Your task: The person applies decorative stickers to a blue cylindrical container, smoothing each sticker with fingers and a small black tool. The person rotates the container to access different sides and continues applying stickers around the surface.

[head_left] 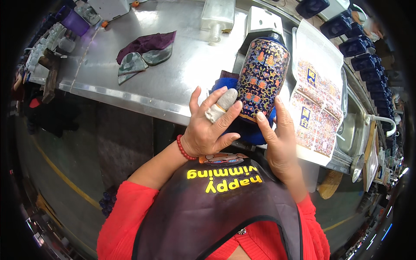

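Observation:
A dark blue bottle [263, 78], covered in a colourful floral pattern, lies tilted in front of me with its neck pointing away. My left hand [206, 132] has its fingers spread, the index fingertip at the bottle's lower left edge. One of its fingers wears a grey-white cloth cover [222, 104] held by a band. At the lower right edge of the bottle, my right hand [281, 145] rests with fingers stretched out. Beneath the bottle's near end shows blue material [253, 133]. A white block with holes [264, 21] stands by the neck.
Printed patterned sheets [318, 110] lie to the right, beside a sink [350, 130] with a white tap [385, 123]. Purple cloth and grey-green pieces [145, 54] lie on the metal table [102, 82]. A clear bottle [218, 17] is at the back; several dark blue bottles [366, 63] line the right.

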`<state>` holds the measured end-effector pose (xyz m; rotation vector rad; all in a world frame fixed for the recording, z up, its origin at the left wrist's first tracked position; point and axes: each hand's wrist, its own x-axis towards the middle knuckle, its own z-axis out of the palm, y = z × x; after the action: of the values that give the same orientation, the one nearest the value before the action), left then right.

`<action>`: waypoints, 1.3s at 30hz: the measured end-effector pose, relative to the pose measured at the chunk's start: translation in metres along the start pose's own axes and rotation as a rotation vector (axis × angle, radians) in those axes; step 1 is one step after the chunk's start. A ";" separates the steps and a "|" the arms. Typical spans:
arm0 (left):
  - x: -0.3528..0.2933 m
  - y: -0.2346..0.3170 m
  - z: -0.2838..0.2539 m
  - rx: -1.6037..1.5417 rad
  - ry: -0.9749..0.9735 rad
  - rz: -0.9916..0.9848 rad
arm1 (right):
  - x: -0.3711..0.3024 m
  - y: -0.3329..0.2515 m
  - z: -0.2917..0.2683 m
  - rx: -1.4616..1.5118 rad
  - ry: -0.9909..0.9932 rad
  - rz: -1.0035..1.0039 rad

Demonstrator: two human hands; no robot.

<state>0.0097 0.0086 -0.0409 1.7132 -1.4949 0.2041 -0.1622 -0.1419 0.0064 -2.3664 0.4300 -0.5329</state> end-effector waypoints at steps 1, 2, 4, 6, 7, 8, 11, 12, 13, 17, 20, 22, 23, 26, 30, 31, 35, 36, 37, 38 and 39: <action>-0.002 0.002 0.001 -0.004 0.009 -0.007 | 0.000 -0.001 0.000 -0.026 0.010 -0.025; -0.004 0.003 0.001 -0.011 0.007 -0.012 | 0.001 -0.003 -0.001 -0.045 0.014 -0.038; -0.005 0.003 0.001 -0.028 0.008 -0.019 | 0.002 -0.005 -0.002 -0.079 0.017 -0.053; -0.006 0.003 0.001 -0.026 0.005 -0.016 | 0.003 -0.008 -0.003 -0.078 0.010 -0.044; -0.006 0.003 0.001 -0.033 0.005 -0.017 | 0.003 -0.008 -0.003 -0.062 0.003 -0.033; -0.005 0.003 0.000 -0.030 0.002 -0.014 | 0.003 -0.009 -0.003 -0.020 0.003 -0.019; -0.004 0.004 0.000 -0.030 0.001 -0.010 | 0.003 -0.011 -0.002 -0.040 0.004 -0.006; -0.005 0.004 0.000 -0.030 0.003 -0.011 | 0.003 -0.011 -0.002 -0.079 -0.001 -0.012; -0.004 0.004 -0.001 -0.039 -0.002 -0.026 | 0.003 -0.012 -0.003 -0.083 -0.008 -0.003; -0.004 0.003 0.000 -0.028 -0.001 -0.017 | 0.006 -0.015 -0.005 -0.223 0.010 -0.102; -0.004 0.004 0.000 -0.028 -0.005 -0.020 | 0.006 -0.015 -0.006 -0.279 0.028 -0.145; -0.004 0.005 0.000 -0.030 -0.012 -0.036 | 0.005 -0.014 -0.006 -0.305 0.025 -0.155; -0.003 0.005 -0.001 -0.021 -0.008 -0.027 | 0.005 -0.012 -0.006 -0.297 0.038 -0.145; -0.001 0.005 -0.001 0.005 -0.003 0.006 | 0.003 -0.005 -0.009 -0.266 0.097 -0.152; -0.001 0.003 -0.002 0.029 0.007 0.047 | 0.000 0.003 -0.012 -0.393 0.072 -0.220; -0.001 0.003 -0.002 0.035 0.014 0.057 | -0.002 0.004 -0.013 -0.421 0.087 -0.237; -0.001 0.002 0.000 0.035 0.030 0.067 | -0.009 0.013 -0.016 -0.135 0.174 -0.011; -0.001 0.001 0.001 0.032 0.033 0.073 | -0.008 0.014 -0.018 -0.162 0.192 -0.068; -0.001 0.001 0.001 0.036 0.035 0.081 | -0.005 0.014 -0.022 -0.195 0.212 -0.121; -0.001 0.001 0.001 0.043 0.040 0.091 | 0.000 0.013 -0.026 -0.262 0.220 -0.108; -0.001 0.001 0.001 0.047 0.041 0.092 | 0.009 0.011 -0.030 -0.337 0.207 -0.187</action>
<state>0.0081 0.0089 -0.0410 1.6685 -1.5505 0.3230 -0.1704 -0.1697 0.0224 -2.7037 0.4187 -0.8550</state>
